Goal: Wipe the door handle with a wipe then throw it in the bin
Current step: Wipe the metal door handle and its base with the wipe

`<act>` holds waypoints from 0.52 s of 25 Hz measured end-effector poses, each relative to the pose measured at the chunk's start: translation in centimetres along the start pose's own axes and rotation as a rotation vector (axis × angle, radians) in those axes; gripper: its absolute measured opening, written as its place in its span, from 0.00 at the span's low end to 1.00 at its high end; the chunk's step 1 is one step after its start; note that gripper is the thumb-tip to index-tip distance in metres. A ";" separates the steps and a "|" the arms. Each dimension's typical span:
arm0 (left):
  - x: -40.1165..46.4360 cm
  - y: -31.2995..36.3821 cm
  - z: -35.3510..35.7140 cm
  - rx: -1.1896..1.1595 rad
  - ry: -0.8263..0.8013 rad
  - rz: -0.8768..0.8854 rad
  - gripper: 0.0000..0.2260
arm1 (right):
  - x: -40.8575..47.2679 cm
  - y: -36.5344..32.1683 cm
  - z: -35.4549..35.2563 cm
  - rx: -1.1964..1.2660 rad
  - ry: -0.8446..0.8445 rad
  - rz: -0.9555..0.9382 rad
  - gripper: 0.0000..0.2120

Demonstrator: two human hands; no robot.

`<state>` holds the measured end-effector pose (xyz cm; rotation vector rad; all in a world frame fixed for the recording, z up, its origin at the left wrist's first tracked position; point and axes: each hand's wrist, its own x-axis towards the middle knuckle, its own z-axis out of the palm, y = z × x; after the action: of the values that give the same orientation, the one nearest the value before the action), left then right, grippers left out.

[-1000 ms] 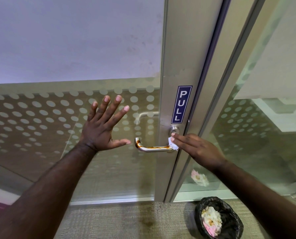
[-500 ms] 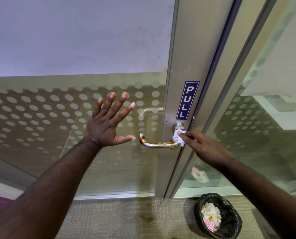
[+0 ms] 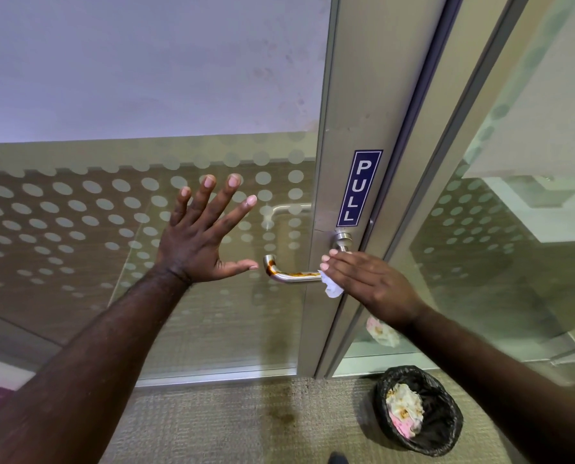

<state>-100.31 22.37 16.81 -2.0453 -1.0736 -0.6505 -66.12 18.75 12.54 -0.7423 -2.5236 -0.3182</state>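
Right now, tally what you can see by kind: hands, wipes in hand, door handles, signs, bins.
Hands: 2, the left hand spread open, the right hand pressing the wipe
Wipes in hand: 1, the white wipe
Door handles: 1, the door handle, streaked brown
Signs: 1, the PULL sign
Bins: 1, the black bin, holding used wipes
Total: 6

The bin (image 3: pixel 420 410) stands open-topped and unobstructed on the floor.
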 end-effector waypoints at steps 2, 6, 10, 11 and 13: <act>0.0 0.0 0.0 -0.001 -0.006 -0.001 0.44 | 0.4 -1.1 0.6 -0.007 0.027 0.036 0.18; -0.1 0.0 0.1 -0.006 -0.021 -0.007 0.44 | 1.4 -2.9 1.6 -0.080 0.100 0.195 0.16; -0.1 0.0 0.0 -0.004 -0.044 -0.008 0.44 | 2.4 -3.6 1.1 -0.111 0.029 0.310 0.19; -0.1 0.0 0.0 -0.004 -0.047 -0.010 0.44 | 2.6 -3.6 0.8 -0.106 0.006 0.333 0.20; -0.1 0.1 0.0 -0.005 -0.045 -0.012 0.43 | 3.0 -3.8 0.7 -0.124 0.036 0.372 0.18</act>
<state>-100.32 22.27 16.73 -2.0680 -1.1122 -0.6164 -70.67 17.21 13.19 -1.2189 -2.2871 -0.3551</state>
